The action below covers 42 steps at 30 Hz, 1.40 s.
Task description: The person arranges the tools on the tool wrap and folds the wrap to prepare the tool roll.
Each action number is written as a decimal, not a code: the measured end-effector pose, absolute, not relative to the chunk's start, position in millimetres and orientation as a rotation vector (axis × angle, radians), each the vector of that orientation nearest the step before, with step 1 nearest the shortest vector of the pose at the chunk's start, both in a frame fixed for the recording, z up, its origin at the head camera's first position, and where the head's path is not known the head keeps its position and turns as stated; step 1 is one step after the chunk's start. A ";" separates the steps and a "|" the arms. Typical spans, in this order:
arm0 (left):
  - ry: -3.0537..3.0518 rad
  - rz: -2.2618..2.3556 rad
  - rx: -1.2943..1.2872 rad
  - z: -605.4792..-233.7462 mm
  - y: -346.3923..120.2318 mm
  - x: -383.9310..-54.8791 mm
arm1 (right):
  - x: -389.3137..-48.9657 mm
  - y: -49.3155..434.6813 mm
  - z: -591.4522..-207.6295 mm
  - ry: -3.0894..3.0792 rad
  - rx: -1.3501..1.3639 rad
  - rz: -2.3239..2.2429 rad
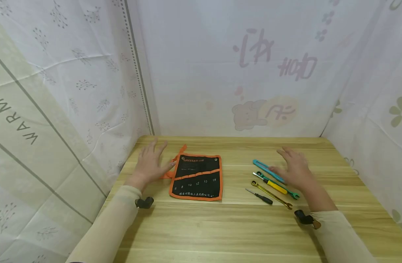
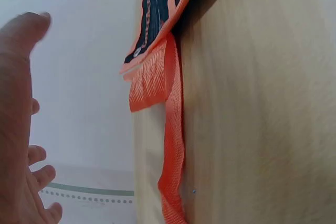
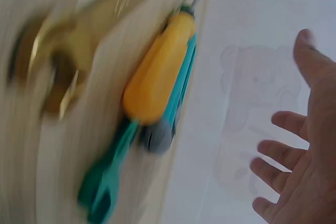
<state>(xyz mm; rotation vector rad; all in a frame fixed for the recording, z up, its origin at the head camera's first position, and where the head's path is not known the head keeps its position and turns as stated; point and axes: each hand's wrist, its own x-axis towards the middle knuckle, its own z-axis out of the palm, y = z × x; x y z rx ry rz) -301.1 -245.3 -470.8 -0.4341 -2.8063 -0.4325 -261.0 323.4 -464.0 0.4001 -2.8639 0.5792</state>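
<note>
My left hand (image 1: 150,162) hovers with spread fingers beside a black tool pouch (image 1: 197,186) trimmed in orange, holding nothing. Numbers are printed along the pouch's pockets, and an orange strap (image 2: 173,150) trails from its left side. On the right, my right hand (image 1: 296,170) is raised with its fingers apart, above the end of a blue utility knife (image 1: 264,168). Below that lie a green wrench (image 1: 291,193), a screwdriver with a yellow handle (image 1: 276,187), a gold wrench (image 1: 271,194) and a small screwdriver with a black handle (image 1: 264,198).
All of it lies on a wood-grain table (image 1: 201,233). Printed white curtains (image 1: 201,73) hang behind the table and on both sides. A black wrist camera (image 1: 144,202) is strapped at the left cuff, another wrist camera (image 1: 304,218) at the right.
</note>
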 end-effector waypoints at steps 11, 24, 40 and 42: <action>-2.791 -0.464 -0.510 -477.0 -235.0 -278.7 | -256.5 278.8 -474.0 -2.818 0.537 0.668; -2.714 -0.545 -0.651 -488.9 -217.6 -252.6 | -249.0 238.7 -488.1 -2.860 0.666 0.765; -2.871 -0.649 -0.699 -497.6 -199.4 -224.2 | -245.2 178.8 -494.4 -2.952 0.888 0.626; -2.868 -0.625 -0.710 -499.8 -198.6 -222.5 | -243.7 173.1 -494.7 -2.945 0.942 0.621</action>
